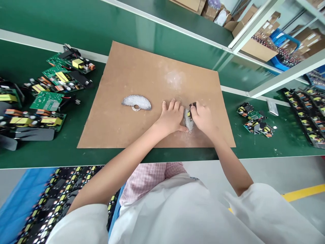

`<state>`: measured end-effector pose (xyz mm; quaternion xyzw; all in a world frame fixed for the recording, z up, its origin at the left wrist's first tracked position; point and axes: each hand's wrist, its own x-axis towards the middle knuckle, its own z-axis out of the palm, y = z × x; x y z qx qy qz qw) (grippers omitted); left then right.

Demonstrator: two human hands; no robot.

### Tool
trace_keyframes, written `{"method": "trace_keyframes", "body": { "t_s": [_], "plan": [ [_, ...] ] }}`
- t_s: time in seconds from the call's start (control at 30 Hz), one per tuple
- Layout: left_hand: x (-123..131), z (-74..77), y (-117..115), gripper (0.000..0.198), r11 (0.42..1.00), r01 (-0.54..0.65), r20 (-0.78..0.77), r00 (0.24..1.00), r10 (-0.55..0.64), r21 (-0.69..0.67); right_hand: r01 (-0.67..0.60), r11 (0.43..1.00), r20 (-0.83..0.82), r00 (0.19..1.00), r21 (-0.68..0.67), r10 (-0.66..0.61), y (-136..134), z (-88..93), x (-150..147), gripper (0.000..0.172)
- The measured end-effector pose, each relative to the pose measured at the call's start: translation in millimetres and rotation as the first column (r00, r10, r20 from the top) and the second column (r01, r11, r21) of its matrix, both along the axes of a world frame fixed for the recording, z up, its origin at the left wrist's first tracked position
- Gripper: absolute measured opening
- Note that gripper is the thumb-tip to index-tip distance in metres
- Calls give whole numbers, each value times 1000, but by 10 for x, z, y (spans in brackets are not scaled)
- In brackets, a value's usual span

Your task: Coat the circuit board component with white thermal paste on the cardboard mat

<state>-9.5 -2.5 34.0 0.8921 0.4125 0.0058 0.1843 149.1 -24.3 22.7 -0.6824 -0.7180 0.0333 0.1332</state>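
Both hands work at about 5 o'clock on the brown board, which lies on the green tabletop. Left hand is flat and palm down with fingers spread, grip open, holding nothing, thumb touching the edge of the white paste patch. Right hand has its grip closed on a black-and-yellow part, pinched at the fingertips and pressed down at the 12 o'clock end of the patch. The contact face is hidden, so I can't tell how much paste is on it. A half-disc coated white sits at 9 o'clock of the left hand, well apart and untouched. A faint white smear on the board lies at 12 o'clock of the hands. Progress judgement: one part is in hand at the paste. A big heap of circuit boards lies off the board at 9 o'clock, and a small cluster of boards at 3 o'clock. Which lot is finished can't be read from here, but if the cluster is the done side, most remains. More boards are packed in trays at far 3 o'clock and in a blue bin at 7 o'clock below the tabletop edge.
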Motion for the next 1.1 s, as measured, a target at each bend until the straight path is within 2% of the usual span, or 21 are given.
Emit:
{"method": "trace_keyframes", "body": {
  "t_s": [0.13, 0.27, 0.37, 0.53, 0.73, 0.97, 1.1],
  "plan": [
    [-4, -2, -2, 85, 1000, 10, 0, 1000, -10, 1, -42, 999, -7, 999, -35, 42, -178, 5, -1, 21],
    [-2, -37, 9, 84, 1000, 14, 17, 1000, -14, 22, 28, 1000, 26, 999, -10, -27, -51, 7, -65, 19],
    [-1, -44, 15, 85, 1000, 1, 30, 1000, -2, 24, 21, 1000, 17, 1000, -5, -21, 4, 26, -76, 19],
    [-3, -26, 11, 80, 1000, 8, 29, 1000, -8, 11, -36, 998, 20, 999, -49, 38, -236, 32, -65, 22],
    [-5, -42, 23, 82, 1000, 4, 29, 1000, -5, 16, 31, 999, 10, 999, 11, -31, 24, 8, -79, 20],
    [-11, -25, 12, 79, 1000, 10, 25, 1000, -11, 15, -19, 998, -6, 1000, -64, 19, -224, 46, -86, 21],
    [-7, -46, 22, 80, 999, 8, 25, 1000, -9, 32, 41, 999, 11, 999, -32, -41, -7, 38, -100, 22]
  ]
}}
